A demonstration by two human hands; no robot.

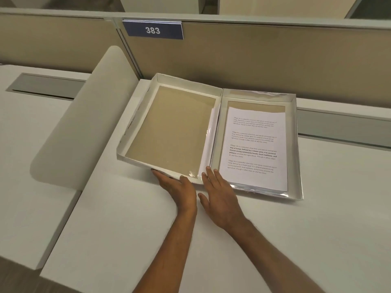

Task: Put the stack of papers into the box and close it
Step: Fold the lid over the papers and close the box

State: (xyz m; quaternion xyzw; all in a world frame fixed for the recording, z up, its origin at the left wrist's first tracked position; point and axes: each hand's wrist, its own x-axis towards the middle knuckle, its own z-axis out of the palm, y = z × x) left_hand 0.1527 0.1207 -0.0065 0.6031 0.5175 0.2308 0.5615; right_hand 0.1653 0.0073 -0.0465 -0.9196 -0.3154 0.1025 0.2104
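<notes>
A white box lies open on the desk in two hinged halves. The right half (296, 144) holds the stack of printed papers (254, 144), lying flat inside it. The left half, the lid (135, 117), has a bare brown cardboard inside and its near edge is lifted a little off the desk. My left hand (177, 187) is at the lid's near edge, fingers under it and thumb on the rim. My right hand (220, 195) rests flat at the near end of the hinge between the halves, fingers spread, touching the white inner flap.
A beige curved divider panel (84, 123) stands left of the box. A tan partition wall with a blue sign "383" (152, 30) runs behind. Grey cable slots (46, 85) are set in the white desk at the back.
</notes>
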